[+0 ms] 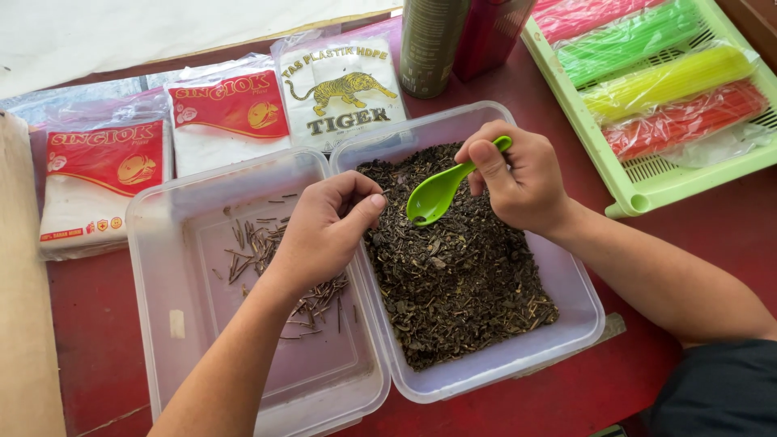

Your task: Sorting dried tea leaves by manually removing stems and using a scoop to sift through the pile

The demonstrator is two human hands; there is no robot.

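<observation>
Red tabletop (696, 243), worn and matte, carrying all items listed. Right hand (522, 178): closed around the handle of a lime-green plastic spoon (441, 193), thumb pressed on top; the bowl of the spoon points left and hangs just above the tea. Left hand (328, 226): fingers curled inward with thumb and fingertips pinched together at the shared edge of the two tubs; whether anything is held between them cannot be told. Clear rectangular plastic tub (566, 324), right of centre: holds a thick bed of dark, dry loose tea leaves (453, 275) mixed with pale stem pieces. Second clear rectangular plastic tub (162, 267), touching the first on its left: holds a thin scatter of brown tea stems (259, 247), partly under the left wrist. Behind the tubs: three flat packs of white plastic bags, two with red labels (105, 178) (231, 113) and one with a yellow tiger picture (344, 89). Beside those, a dark olive cylindrical can (429, 44) and a dark red box (490, 32), touching. Far right: pale green slotted plastic tray (639, 190) holding bundled drinking straws (672, 81) in pink, green, yellow and red, each bundle wrapped in clear film.
</observation>
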